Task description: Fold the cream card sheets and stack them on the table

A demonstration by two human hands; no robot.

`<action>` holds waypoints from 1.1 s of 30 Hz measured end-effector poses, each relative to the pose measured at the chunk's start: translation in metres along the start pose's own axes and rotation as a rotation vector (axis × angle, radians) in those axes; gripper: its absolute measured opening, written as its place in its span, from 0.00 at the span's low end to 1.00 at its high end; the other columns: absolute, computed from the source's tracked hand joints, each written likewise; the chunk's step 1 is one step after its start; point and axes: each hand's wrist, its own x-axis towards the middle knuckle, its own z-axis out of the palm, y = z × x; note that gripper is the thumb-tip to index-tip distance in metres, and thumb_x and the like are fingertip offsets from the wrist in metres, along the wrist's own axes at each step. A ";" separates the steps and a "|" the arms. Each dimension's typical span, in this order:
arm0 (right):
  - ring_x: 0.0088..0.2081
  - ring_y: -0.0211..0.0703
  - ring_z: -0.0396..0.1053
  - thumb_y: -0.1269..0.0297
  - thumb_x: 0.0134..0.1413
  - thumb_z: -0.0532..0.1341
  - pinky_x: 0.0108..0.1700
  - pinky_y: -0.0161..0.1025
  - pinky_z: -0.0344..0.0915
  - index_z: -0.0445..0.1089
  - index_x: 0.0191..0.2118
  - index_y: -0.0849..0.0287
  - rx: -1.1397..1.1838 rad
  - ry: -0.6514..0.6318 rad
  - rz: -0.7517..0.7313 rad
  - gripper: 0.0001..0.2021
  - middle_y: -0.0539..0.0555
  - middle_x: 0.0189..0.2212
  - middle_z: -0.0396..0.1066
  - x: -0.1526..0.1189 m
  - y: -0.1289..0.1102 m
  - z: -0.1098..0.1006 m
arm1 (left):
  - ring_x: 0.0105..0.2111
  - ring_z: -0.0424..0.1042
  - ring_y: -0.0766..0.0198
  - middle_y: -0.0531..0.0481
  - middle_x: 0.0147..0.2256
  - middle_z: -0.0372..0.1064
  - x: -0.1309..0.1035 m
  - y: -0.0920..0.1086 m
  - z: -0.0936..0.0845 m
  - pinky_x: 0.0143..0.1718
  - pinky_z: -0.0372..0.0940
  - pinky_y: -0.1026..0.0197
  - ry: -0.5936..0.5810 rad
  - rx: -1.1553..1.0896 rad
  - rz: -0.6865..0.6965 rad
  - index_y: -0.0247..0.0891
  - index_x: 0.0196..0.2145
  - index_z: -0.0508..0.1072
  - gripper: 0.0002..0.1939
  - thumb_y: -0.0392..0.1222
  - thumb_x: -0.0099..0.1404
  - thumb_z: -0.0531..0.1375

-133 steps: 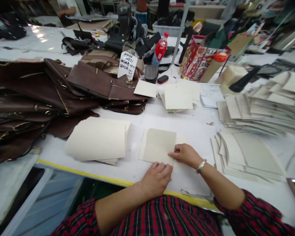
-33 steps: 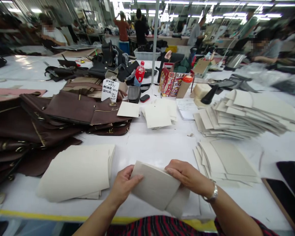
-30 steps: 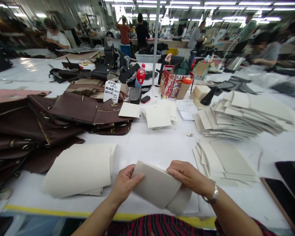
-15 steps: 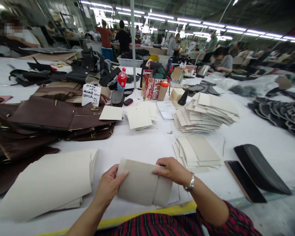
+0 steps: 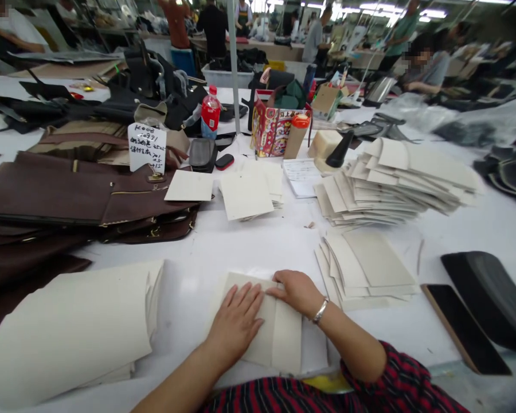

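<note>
A pale beige sheet piece [image 5: 286, 338] lies on the white table in front of me, with a fold or overlapping edge running down its right part. My left hand [image 5: 236, 321] rests palm down on its left part, fingers laid out flat. At the upper right edge, my right hand [image 5: 296, 292] pinches the piece between thumb and fingers. Right of it is a small stack of similar pieces [image 5: 370, 267]. A large folded pale sheet [image 5: 73, 321] lies at the left.
Brown leather bags [image 5: 60, 189] fill the left side. Square pieces [image 5: 246, 195], a red-capped bottle [image 5: 210, 115] and a patterned box [image 5: 269, 129] stand or lie ahead. At right are a tall stack [image 5: 395, 183] and a black-topped block [image 5: 466, 330]. People work farther back.
The beige piece has gone from being held up in both hands to lying on the table. My left hand has let go of its edge and spread flat on top. The view has tilted down.
</note>
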 end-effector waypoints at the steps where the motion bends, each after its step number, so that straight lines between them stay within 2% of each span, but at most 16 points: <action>1: 0.31 0.42 0.65 0.52 0.49 0.56 0.33 0.37 0.57 0.66 0.33 0.59 -0.040 0.034 0.015 0.14 0.53 0.29 0.69 -0.001 -0.002 0.003 | 0.56 0.48 0.56 0.48 0.57 0.49 0.002 0.001 0.003 0.55 0.47 0.50 -0.040 0.010 0.002 0.38 0.57 0.49 0.26 0.46 0.63 0.48; 4: 0.43 0.48 0.62 0.58 0.53 0.54 0.44 0.43 0.57 0.64 0.42 0.62 -0.149 0.168 -0.038 0.15 0.59 0.41 0.66 -0.009 -0.012 0.016 | 0.57 0.46 0.57 0.50 0.58 0.46 0.006 0.004 0.007 0.56 0.44 0.50 -0.100 -0.003 -0.033 0.39 0.58 0.48 0.26 0.48 0.63 0.46; 6: 0.53 0.49 0.54 0.62 0.55 0.51 0.52 0.46 0.50 0.59 0.50 0.64 -0.187 0.218 -0.133 0.18 0.61 0.51 0.59 -0.018 -0.019 0.028 | 0.57 0.45 0.57 0.51 0.58 0.46 0.006 0.005 0.007 0.57 0.42 0.50 -0.114 -0.032 -0.052 0.39 0.58 0.47 0.26 0.48 0.64 0.45; 9: 0.58 0.49 0.43 0.58 0.55 0.49 0.57 0.49 0.42 0.50 0.57 0.65 -0.221 0.197 -0.201 0.25 0.60 0.58 0.48 -0.029 -0.024 0.044 | 0.58 0.44 0.58 0.50 0.58 0.46 0.005 -0.002 0.003 0.57 0.42 0.50 -0.131 -0.092 -0.040 0.38 0.57 0.48 0.26 0.48 0.64 0.45; 11: 0.59 0.51 0.40 0.53 0.54 0.49 0.57 0.52 0.39 0.47 0.58 0.65 -0.254 0.164 -0.207 0.29 0.59 0.59 0.44 -0.034 -0.023 0.047 | 0.57 0.45 0.62 0.49 0.57 0.48 -0.001 -0.016 -0.002 0.57 0.44 0.54 -0.149 -0.143 -0.003 0.38 0.56 0.50 0.23 0.45 0.64 0.45; 13: 0.59 0.52 0.40 0.49 0.54 0.47 0.57 0.53 0.37 0.47 0.59 0.64 -0.291 0.145 -0.213 0.31 0.58 0.59 0.44 -0.035 -0.022 0.046 | 0.56 0.48 0.64 0.48 0.57 0.49 -0.012 -0.035 -0.008 0.56 0.46 0.57 -0.147 -0.154 -0.042 0.37 0.55 0.53 0.21 0.41 0.64 0.45; 15: 0.59 0.53 0.40 0.47 0.53 0.46 0.57 0.54 0.36 0.48 0.58 0.65 -0.327 0.143 -0.216 0.33 0.59 0.59 0.45 -0.034 -0.024 0.044 | 0.56 0.48 0.63 0.49 0.56 0.51 -0.027 -0.052 -0.012 0.56 0.46 0.55 -0.135 -0.111 -0.134 0.38 0.54 0.56 0.20 0.40 0.64 0.45; 17: 0.59 0.53 0.40 0.46 0.53 0.45 0.57 0.54 0.34 0.49 0.58 0.67 -0.356 0.154 -0.219 0.34 0.60 0.58 0.45 -0.029 -0.030 0.044 | 0.56 0.48 0.60 0.51 0.56 0.52 -0.041 -0.060 -0.014 0.56 0.43 0.50 -0.134 -0.054 -0.187 0.41 0.53 0.57 0.19 0.40 0.64 0.45; 20: 0.59 0.52 0.40 0.47 0.54 0.45 0.58 0.52 0.35 0.49 0.58 0.68 -0.373 0.152 -0.260 0.33 0.61 0.58 0.45 -0.018 -0.046 0.050 | 0.57 0.47 0.60 0.53 0.56 0.51 -0.051 -0.055 -0.012 0.56 0.39 0.48 -0.121 0.001 -0.230 0.43 0.54 0.55 0.20 0.37 0.64 0.44; 25: 0.59 0.50 0.39 0.51 0.55 0.45 0.58 0.49 0.38 0.47 0.58 0.69 -0.377 0.144 -0.286 0.30 0.60 0.59 0.42 -0.008 -0.066 0.065 | 0.57 0.45 0.60 0.53 0.57 0.50 -0.052 -0.042 -0.007 0.56 0.39 0.48 -0.078 0.039 -0.269 0.42 0.55 0.53 0.21 0.37 0.64 0.44; 29: 0.60 0.50 0.37 0.50 0.55 0.45 0.58 0.49 0.36 0.46 0.59 0.69 -0.372 0.124 -0.302 0.32 0.61 0.59 0.42 -0.017 -0.077 0.070 | 0.57 0.45 0.60 0.53 0.57 0.49 -0.054 -0.042 -0.004 0.56 0.39 0.48 -0.039 0.030 -0.282 0.41 0.55 0.54 0.21 0.37 0.64 0.44; 33: 0.60 0.51 0.35 0.42 0.50 0.45 0.58 0.51 0.35 0.44 0.59 0.70 -0.328 0.083 -0.396 0.39 0.62 0.59 0.41 -0.037 -0.097 0.074 | 0.57 0.45 0.60 0.53 0.57 0.50 -0.056 -0.043 -0.002 0.57 0.38 0.48 -0.004 0.001 -0.293 0.41 0.54 0.55 0.20 0.36 0.63 0.44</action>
